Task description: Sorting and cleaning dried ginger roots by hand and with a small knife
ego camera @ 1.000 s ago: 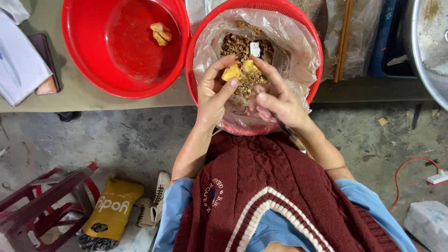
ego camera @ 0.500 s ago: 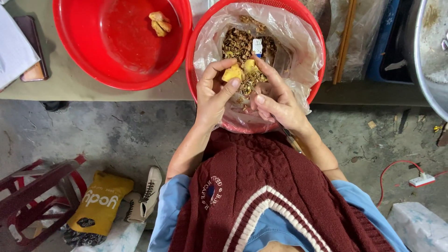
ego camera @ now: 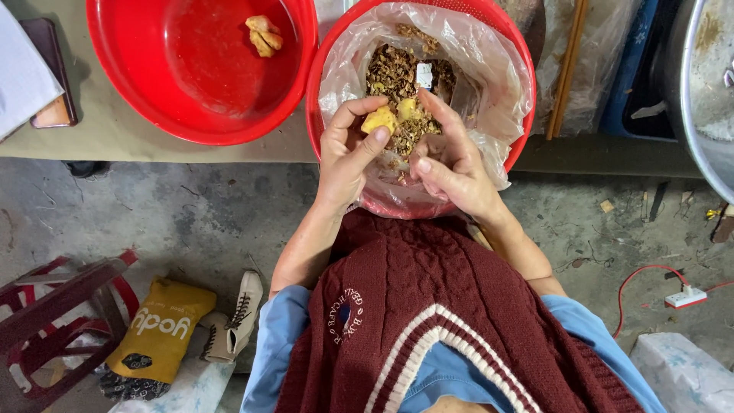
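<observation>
From the head view I see the left hand (ego camera: 345,157) pinching a small yellow lump (ego camera: 380,120), maybe a bit of ginger, between thumb and fingers. The right hand (ego camera: 451,164) is close beside it, fingers curled in and touching a second yellow bit (ego camera: 406,108). I cannot tell if it holds a tool. Both hands hang over the red bowl (ego camera: 514,69) with a clear plastic bag (ego camera: 489,53) inside it. Brown peelings (ego camera: 394,73) lie in the bag. This bowl sits at the near edge of the bench (ego camera: 153,145), and part of it sticks out past the edge.

A second red bowl (ego camera: 138,84) sits to the left on the bench, also near the edge, with two peeled pieces (ego camera: 264,34) in it.

I think the lump is light, hard and knobbly. Where the skin is off it may be wet and slippy. It will not squash or break easily. I would grip it on its two broad sides with the fingertips, and keep it over the bag so bits fall in.

Down on the floor are a red stool (ego camera: 53,306), a yellow packet (ego camera: 157,329) and a shoe (ego camera: 237,317).
</observation>
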